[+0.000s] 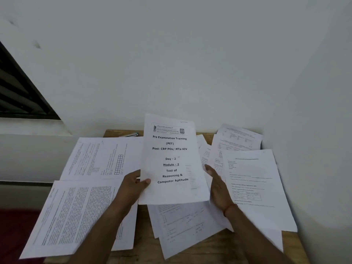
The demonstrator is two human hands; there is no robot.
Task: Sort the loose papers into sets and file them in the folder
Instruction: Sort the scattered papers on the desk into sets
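A cover sheet (172, 161) printed "Pre Examination Training (PET)" is lifted above the wooden table (200, 248). My left hand (133, 184) pinches its lower left edge, thumb on the front. My right hand (217, 184) is at its right edge with fingers fairly straight; whether it holds the sheet is hidden. Loose printed papers lie around: text pages at the left (76, 214), (102, 157), a pile under the held sheet (182, 225), and form pages at the right (255, 187). The edge of what may be a folder (131, 134) shows at the back.
A white wall rises right behind the table and closes in on the right side. A dark window (21, 92) with a ledge is at the left. Dark red floor or cloth (13, 231) shows at lower left. Left-side papers overhang the table edge.
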